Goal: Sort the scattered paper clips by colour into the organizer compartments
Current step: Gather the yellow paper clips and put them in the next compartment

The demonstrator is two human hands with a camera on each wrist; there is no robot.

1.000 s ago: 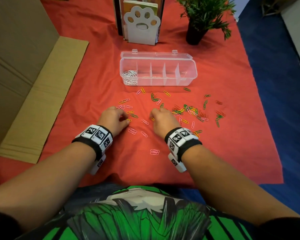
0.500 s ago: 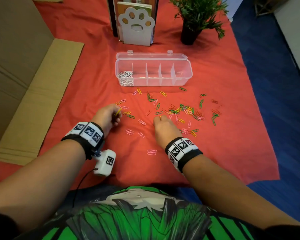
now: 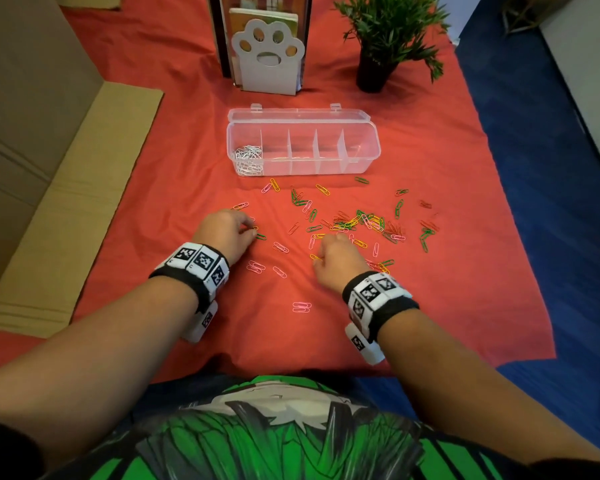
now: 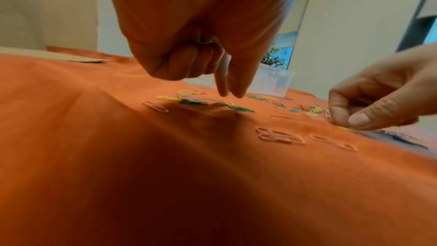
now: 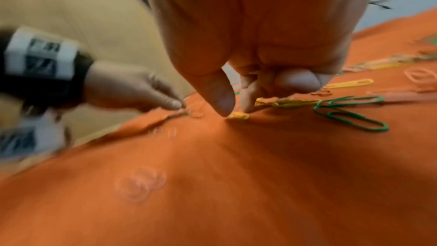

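— Pinching what, were the hands?
— The right hand (image 5: 236,74) pinched a yellow clip (image 5: 237,115) on the red cloth (image 3: 187,188). The left hand (image 3: 222,233) had curled fingers; its catch, I couldn't tell.
— The organizer (image 3: 361,157)?
— Behind the scattered clips (image 3: 361,223).

Both forearms reach forward over the cloth (image 3: 174,174). Left hand (image 3: 222,233) hangs knuckles-up, thumb and forefinger pointing down. Right hand (image 3: 336,261) curled, thumb and forefinger tips on cloth.

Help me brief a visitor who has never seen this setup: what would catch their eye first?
First, the scatter of green, yellow and pink paper clips across the red cloth. Behind it stands the clear plastic organizer box, lid open, with white clips in its leftmost compartment only. Near the viewer, the left hand and right hand reach down among the clips.
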